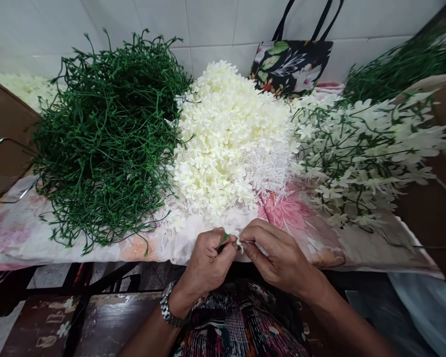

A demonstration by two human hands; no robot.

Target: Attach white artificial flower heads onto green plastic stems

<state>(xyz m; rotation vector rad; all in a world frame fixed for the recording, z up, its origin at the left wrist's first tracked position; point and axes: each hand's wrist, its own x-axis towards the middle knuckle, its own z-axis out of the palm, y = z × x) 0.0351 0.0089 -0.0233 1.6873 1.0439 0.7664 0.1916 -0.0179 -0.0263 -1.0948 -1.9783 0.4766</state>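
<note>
At the table's front edge my two hands are close together, fingertips almost meeting. My left hand is pinched on a green plastic stem, most of it hidden by the fingers. Between the hands shows a small white artificial flower. My right hand pinches this flower with thumb and forefinger. Just beyond lies a heap of cream-white artificial blossoms, with thin white stalks at its lower right. To the left rises a tangled pile of green plastic stems.
Finished-looking white flower sprays lie on the right. A floral cloth covers the table. Behind stands a black flowered bag against the tiled wall. Brown cardboard boxes flank the left side; more green stems lie back right.
</note>
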